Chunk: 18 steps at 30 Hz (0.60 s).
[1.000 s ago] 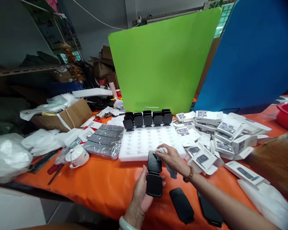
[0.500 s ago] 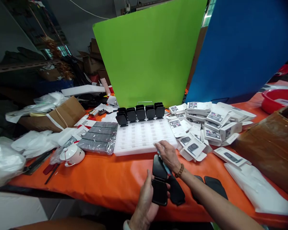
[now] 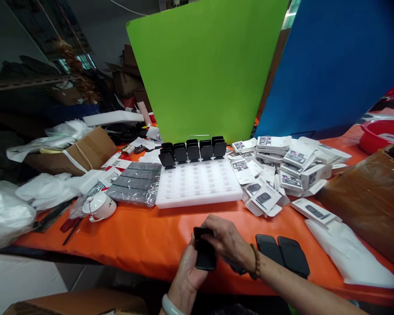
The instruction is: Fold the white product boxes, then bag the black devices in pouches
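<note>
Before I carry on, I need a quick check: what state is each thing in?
Left hand: closed around the held device.
Right hand: fingers at its upper part, grip unclear.
Held device: seemingly part-folded.
Black stands: upright along the foam tray's far side.
Foam tray: lying flat.
Loose devices: lying flat.
White boxes: piled, some flaps open.
Grey packet: flat, in clear plastic.
Green board: upright.
</note>
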Motion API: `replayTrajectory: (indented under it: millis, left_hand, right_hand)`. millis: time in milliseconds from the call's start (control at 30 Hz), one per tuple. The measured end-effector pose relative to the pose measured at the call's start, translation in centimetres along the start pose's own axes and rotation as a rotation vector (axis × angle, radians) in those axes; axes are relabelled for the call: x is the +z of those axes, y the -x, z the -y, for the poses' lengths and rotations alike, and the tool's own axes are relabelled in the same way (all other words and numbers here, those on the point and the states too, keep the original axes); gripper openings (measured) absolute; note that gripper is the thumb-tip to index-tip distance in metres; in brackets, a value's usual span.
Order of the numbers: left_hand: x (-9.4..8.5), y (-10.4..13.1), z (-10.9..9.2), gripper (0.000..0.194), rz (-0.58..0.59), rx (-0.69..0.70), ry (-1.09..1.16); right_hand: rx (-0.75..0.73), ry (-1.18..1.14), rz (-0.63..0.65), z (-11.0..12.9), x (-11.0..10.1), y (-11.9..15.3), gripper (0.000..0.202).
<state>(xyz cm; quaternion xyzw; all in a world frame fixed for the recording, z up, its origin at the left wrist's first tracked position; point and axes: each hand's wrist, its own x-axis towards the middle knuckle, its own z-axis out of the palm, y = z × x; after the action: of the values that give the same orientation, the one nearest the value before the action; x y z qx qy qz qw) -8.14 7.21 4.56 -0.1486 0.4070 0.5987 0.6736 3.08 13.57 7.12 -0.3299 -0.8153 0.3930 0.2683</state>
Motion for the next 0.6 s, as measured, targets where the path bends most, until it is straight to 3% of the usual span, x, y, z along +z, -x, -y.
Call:
replayTrajectory:
  millis: [67, 133, 200, 300, 367, 500, 567, 600]
  left_hand:
    - [-0.4, -0.1, -1.0, 0.031, -0.083, -0.005, 0.064]
    - [-0.9, 0.1, -1.8, 0.034, -0.138, -0.026, 0.057]
    - [-1.3, 0.3, -2.1, 0.035, -0.163, -0.042, 0.041]
    - [-1.9, 0.6, -1.5, 0.029, -0.134, -0.042, 0.005]
    - [-2.1, 0.9, -0.8, 0.022, -0.045, -0.01, -0.085]
    - [-2.5, 1.6, -0.4, 0.026, 0.178, 0.242, -0.513]
    - [-2.8, 1.5, -0.6, 0.029, 0.213, 0.353, -0.783]
    - [-3.1, 1.2, -0.7, 0.029, 0.196, 0.388, -0.876]
  right_hand:
    - [-0.141, 0.258, 0.076, 1.0, 1.0, 1.4, 0.006]
    - [-0.209, 0.381, 0.154, 1.5, 1.8, 2.8, 0.022]
    - [-0.234, 0.399, 0.201, 1.4, 2.2, 3.9, 0.029]
    - [-0.215, 0.306, 0.244, 0.8, 1.6, 4.3, 0.023]
    - [-0.126, 0.157, 0.242, 0.3, 0.6, 3.8, 0.015]
    - [0.263, -0.159, 0.334, -1.1, -0.8, 2.5, 0.008]
    - [0.366, -0.149, 0.364, -1.9, -1.0, 2.5, 0.01]
    - [0.35, -0.098, 0.348, -2.3, -1.1, 2.7, 0.012]
